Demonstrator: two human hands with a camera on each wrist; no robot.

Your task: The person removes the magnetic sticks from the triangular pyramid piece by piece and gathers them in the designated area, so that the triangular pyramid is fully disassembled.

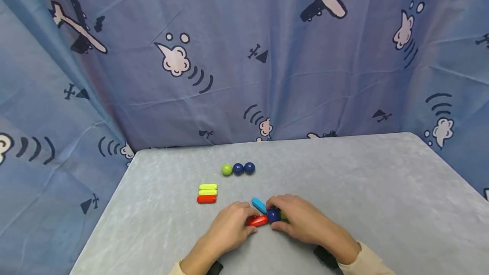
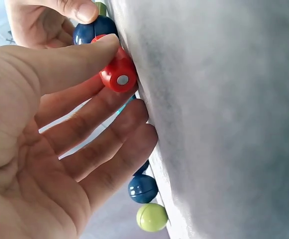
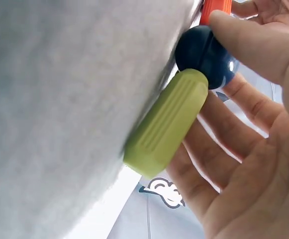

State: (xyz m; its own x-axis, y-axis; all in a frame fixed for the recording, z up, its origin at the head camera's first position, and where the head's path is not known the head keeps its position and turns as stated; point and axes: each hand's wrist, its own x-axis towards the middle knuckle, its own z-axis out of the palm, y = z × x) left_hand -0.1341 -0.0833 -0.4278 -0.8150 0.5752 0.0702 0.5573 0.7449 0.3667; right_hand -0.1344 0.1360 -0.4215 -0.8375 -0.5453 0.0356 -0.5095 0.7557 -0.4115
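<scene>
Red stick [image 1: 257, 221] is pinched in the left hand [image 1: 231, 225], butted against a navy ball [image 1: 273, 215] that the right hand [image 1: 301, 219] pinches between thumb and fingers. Going by the head view, from that ball: red at 9 o'clock, green stick [image 3: 168, 122] touching at 3, blue stick [image 1: 259, 205] close by at 10. Lined-up balls [image 1: 238, 169] sit farther off at 11, plus side-by-side sticks [image 1: 208, 192] between 9 and 10.

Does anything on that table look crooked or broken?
Nothing looks broken. The light-blue stick slants, unlike the two level yellow sticks, but it may be joined to the dark blue ball in the right hand.
</scene>
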